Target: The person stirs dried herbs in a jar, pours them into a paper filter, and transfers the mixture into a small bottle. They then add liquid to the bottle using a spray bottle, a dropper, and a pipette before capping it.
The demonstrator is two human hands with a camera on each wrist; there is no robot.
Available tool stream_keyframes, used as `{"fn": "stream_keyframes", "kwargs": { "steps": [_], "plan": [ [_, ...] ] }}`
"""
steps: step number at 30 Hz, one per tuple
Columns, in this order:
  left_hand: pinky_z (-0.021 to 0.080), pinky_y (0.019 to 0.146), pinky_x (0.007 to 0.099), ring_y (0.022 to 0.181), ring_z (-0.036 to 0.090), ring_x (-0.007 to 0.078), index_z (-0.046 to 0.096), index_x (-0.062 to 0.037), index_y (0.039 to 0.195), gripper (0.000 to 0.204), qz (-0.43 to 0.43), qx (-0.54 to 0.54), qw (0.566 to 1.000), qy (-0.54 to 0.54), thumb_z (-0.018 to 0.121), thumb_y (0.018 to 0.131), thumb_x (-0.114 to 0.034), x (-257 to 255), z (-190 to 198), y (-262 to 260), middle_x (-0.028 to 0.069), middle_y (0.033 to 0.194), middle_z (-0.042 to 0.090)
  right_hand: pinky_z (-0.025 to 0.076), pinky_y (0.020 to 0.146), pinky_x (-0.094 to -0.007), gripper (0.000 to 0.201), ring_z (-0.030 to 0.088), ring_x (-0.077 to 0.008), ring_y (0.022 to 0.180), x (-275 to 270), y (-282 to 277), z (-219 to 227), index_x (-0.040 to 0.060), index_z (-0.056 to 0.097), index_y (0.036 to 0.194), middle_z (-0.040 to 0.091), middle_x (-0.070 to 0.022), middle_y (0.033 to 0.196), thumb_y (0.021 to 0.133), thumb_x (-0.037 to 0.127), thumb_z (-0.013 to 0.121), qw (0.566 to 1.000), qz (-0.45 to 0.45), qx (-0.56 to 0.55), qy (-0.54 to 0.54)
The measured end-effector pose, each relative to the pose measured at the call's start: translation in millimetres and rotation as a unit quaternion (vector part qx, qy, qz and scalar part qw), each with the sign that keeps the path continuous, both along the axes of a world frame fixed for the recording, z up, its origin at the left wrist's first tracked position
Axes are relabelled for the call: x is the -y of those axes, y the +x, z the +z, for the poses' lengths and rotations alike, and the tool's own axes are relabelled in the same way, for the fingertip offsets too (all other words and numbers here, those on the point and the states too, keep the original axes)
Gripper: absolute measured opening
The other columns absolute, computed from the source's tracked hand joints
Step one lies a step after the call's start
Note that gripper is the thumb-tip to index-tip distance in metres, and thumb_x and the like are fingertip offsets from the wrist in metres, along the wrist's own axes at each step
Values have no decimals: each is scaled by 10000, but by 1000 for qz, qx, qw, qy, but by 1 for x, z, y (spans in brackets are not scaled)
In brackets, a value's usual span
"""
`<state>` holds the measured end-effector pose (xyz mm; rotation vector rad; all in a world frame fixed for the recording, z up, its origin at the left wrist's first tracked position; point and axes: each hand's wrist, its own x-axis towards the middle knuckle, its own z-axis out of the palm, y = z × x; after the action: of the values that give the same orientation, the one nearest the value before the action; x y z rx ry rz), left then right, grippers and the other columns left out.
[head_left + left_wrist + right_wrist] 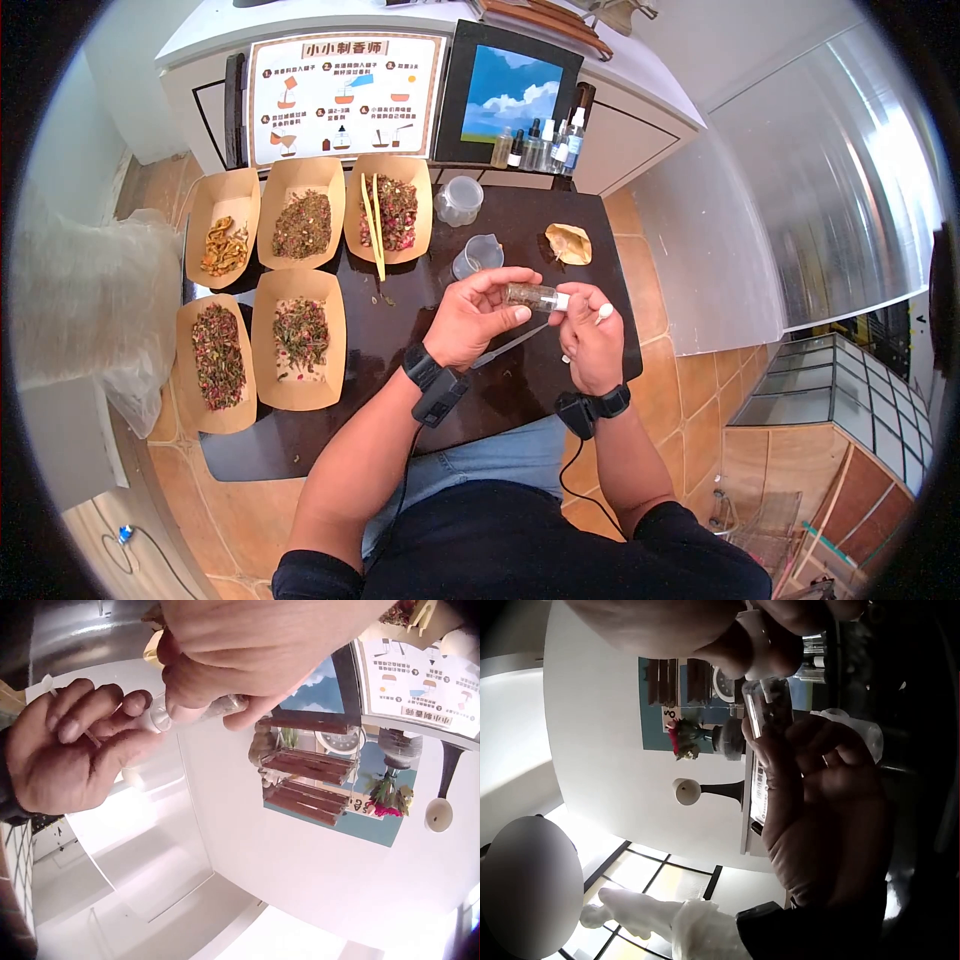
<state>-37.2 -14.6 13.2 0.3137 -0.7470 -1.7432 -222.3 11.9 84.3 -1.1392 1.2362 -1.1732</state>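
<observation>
I have the small glass vial (pixel 530 296) over the dark table (pixel 400 330), tilted close to level, with brownish bits inside. The left hand (pixel 462 318) grips its body between thumb and curled fingers; the right hand (pixel 594 345) pinches the white fitting (pixel 562 301) at its end.

Taking the vial as my landmark, five paper trays (pixel 299 385) of dried plant matter stand to its left, yellow tongs (pixel 371 215) lying across the far one nearest it. Just beyond the vial is one clear cup (pixel 479 257), with another cup (pixel 460 201) farther off. A crumpled tan paper (pixel 569 243) lies beyond and to its right. Farthest off stand a printed sign (pixel 345 98), a framed sky picture (pixel 512 95) and a row of small bottles (pixel 545 147).

Below the vial, a slim grey tool (pixel 510 346) runs partly behind the hands. A white piece (pixel 604 312) pokes from the right fingers; I can't tell what it is. Fingers cover much of the vial in the left wrist view, and the right wrist view is too dark to make out its contents.
</observation>
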Motion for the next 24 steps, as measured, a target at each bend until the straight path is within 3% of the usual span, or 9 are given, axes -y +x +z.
{"fn": "stream_keyframes", "kwargs": {
  "steps": [6, 8, 9, 11, 12, 14, 18, 20, 24],
  "plan": [
    [525, 1047, 341, 1176, 655, 190, 616, 0, 1331, 469, -9, -5, 1000, 4, 713, 883, 102, 0, -2, -1, 136, 1326, 664, 311, 448, -174, 188, 429, -14, 507, 4, -1, -12, 32, 599, 1192, 652, -58, 857, 1023, 105, 635, 999, 2, -44, 4],
    [525, 1044, 340, 1173, 656, 192, 615, 4, 1326, 458, -6, -6, 1000, 3, 710, 888, 98, 1, -3, -1, 136, 1323, 664, 309, 454, -169, 195, 432, -15, 512, 11, 5, -28, 28, 588, 1198, 657, -69, 877, 1021, 98, 631, 971, 20, -28, -236],
    [525, 1044, 340, 1173, 656, 192, 615, 4, 1326, 458, -6, -6, 1000, 3, 710, 888, 98, 0, -3, -1, 136, 1323, 664, 309, 454, -169, 195, 432, -15, 512, 7, 8, -19, 28, 588, 1198, 657, -69, 877, 1021, 98, 631, 971, 20, -28, -235],
    [523, 1047, 342, 1171, 658, 196, 616, 8, 1321, 450, -3, -8, 1000, 9, 709, 890, 94, 0, -2, -1, 135, 1320, 664, 391, 551, -187, 253, 501, -22, 631, -2, 16, 7, 16, 581, 1226, 656, -18, 892, 1005, 109, 662, 998, -9, 0, -68],
    [523, 1047, 342, 1171, 658, 196, 616, 8, 1321, 450, -4, -8, 1000, 9, 709, 890, 94, 0, -2, -1, 135, 1320, 664, 391, 551, -187, 253, 501, -22, 631, -2, 12, 7, 16, 581, 1226, 656, -18, 892, 1005, 109, 662, 998, -9, 0, -67],
    [520, 1050, 344, 1171, 658, 199, 617, 10, 1317, 446, -6, -8, 1000, 9, 713, 889, 90, 0, -2, 0, 134, 1318, 665, 461, 676, -198, 267, 574, -54, 751, -1, -5, 6, 17, 584, 1226, 655, -18, 897, 980, 54, 680, 996, 45, 57, 56],
    [520, 1052, 346, 1172, 658, 198, 620, 9, 1316, 448, -5, -10, 1000, 11, 717, 886, 88, 0, -1, 0, 134, 1320, 665, 466, 691, -190, 302, 580, -56, 782, 3, -20, -6, 16, 575, 1246, 655, -19, 905, 966, 31, 690, 994, 85, -3, 75],
    [520, 1052, 346, 1171, 658, 197, 621, 10, 1314, 448, -7, -9, 1000, 12, 719, 883, 87, 0, -1, 0, 134, 1319, 666, 336, 481, -163, 223, 450, -16, 537, -1, 2, -6, 19, 608, 1191, 664, -44, 854, 980, 61, 668, 996, -8, -84, -36],
    [519, 1054, 346, 1172, 658, 197, 619, 14, 1314, 449, -4, -7, 1000, 7, 721, 883, 85, 0, -2, 0, 136, 1319, 667, 344, 483, -171, 179, 449, -17, 536, 4, 14, -10, 18, 624, 1141, 668, -43, 894, 979, 73, 675, 977, -14, -19, -210]
  ]
}}
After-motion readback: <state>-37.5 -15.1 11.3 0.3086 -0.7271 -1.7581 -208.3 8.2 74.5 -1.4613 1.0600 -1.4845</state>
